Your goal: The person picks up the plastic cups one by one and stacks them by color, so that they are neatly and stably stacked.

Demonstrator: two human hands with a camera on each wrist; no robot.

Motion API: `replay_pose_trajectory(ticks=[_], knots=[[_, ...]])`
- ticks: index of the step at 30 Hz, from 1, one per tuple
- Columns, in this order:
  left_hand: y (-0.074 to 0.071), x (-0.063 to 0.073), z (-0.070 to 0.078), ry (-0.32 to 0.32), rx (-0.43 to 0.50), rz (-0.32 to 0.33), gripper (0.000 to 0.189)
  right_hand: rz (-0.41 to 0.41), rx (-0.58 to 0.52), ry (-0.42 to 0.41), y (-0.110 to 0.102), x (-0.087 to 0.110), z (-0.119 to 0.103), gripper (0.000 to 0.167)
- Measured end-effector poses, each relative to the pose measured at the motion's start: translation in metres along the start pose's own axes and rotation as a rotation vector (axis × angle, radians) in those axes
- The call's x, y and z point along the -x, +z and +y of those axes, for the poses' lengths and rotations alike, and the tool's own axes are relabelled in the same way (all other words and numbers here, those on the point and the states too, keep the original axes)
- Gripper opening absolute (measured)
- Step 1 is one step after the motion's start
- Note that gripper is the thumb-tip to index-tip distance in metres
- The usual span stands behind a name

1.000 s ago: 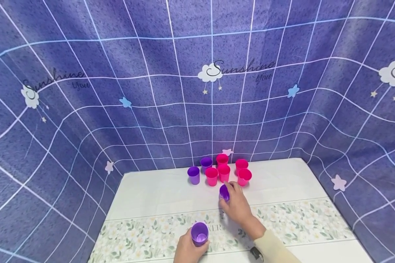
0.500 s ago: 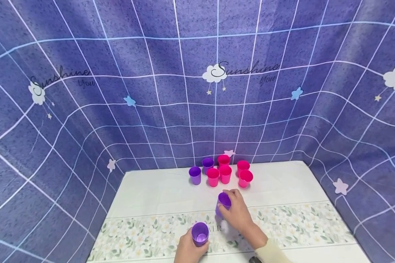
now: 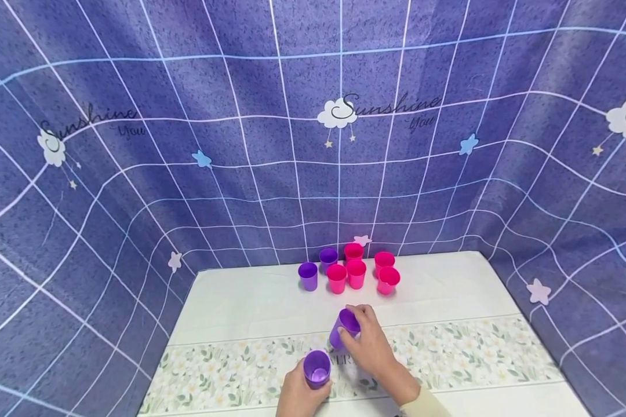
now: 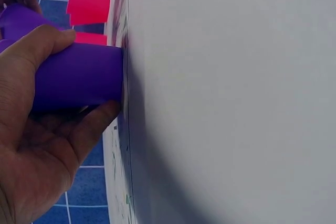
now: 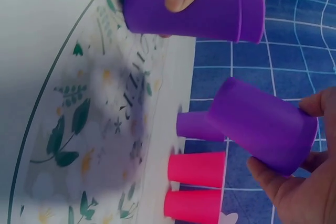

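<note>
A double rim shows that the purple stack [image 3: 317, 369] is cups nested one in another; its mouth faces up, and the left hand [image 3: 299, 392] grips it low, thumb and fingers curled round opposite sides. The right hand [image 3: 371, 347] pinches a purple cup [image 5: 265, 127] near its rim, between thumb and fingers, the base extending beyond the fingertips. This cup is tilted above the table [image 3: 240, 301], just beyond the stack, base toward it. Farther back stand two purple cups [image 3: 308, 277] and five pink cups [image 3: 337, 279], upright; their contents are too small to make out.
</note>
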State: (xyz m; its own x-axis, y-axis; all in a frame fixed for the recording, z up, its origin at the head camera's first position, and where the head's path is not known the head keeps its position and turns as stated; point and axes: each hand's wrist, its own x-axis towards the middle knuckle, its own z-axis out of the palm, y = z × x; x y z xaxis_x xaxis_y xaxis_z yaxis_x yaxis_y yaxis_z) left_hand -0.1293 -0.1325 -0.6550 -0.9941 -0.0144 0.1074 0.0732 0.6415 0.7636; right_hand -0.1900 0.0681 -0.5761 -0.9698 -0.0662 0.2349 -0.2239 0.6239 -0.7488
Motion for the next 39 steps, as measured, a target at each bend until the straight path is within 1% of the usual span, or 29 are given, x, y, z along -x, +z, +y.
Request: replay_pose_trajectory(ticks=[7,12,15,21,24,26,30,31,34,39], knots=[[-0.002,-0.002,0.004,0.007,-0.007,0.017,0.06,0.075,-0.099,-0.05,-0.006,0.005,-0.013,0.056],[-0.001,0.001,0.003,0.028,-0.043,0.02,0.06,0.084,-0.145,-0.076,-0.007,0.013,-0.023,0.052],[-0.001,0.001,0.003,0.025,-0.052,0.015,0.06,0.07,-0.144,-0.093,-0.006,0.016,-0.026,0.051],[-0.001,-0.002,0.006,-0.002,-0.049,-0.001,0.058,0.04,-0.15,-0.108,-0.005,0.017,-0.031,0.051],[-0.001,-0.003,0.006,0.005,-0.044,0.001,0.058,0.014,-0.149,-0.104,-0.005,0.018,-0.032,0.052],[-0.001,-0.003,0.004,0.022,-0.043,0.003,0.058,-0.006,-0.165,-0.105,-0.005,0.02,-0.032,0.052],[-0.001,0.0,-0.002,0.045,-0.06,0.012,0.06,-0.054,-0.201,-0.145,-0.002,0.026,-0.031,0.055],[-0.001,0.001,-0.003,0.045,-0.068,0.013,0.06,-0.068,-0.223,-0.158,-0.001,0.028,-0.031,0.056],[-0.001,0.002,-0.006,0.045,-0.081,0.023,0.059,-0.092,-0.241,-0.204,0.003,0.031,-0.03,0.057],[0.0,0.0,-0.004,0.074,-0.083,0.029,0.054,-0.12,-0.24,-0.258,0.01,0.036,-0.029,0.057]])
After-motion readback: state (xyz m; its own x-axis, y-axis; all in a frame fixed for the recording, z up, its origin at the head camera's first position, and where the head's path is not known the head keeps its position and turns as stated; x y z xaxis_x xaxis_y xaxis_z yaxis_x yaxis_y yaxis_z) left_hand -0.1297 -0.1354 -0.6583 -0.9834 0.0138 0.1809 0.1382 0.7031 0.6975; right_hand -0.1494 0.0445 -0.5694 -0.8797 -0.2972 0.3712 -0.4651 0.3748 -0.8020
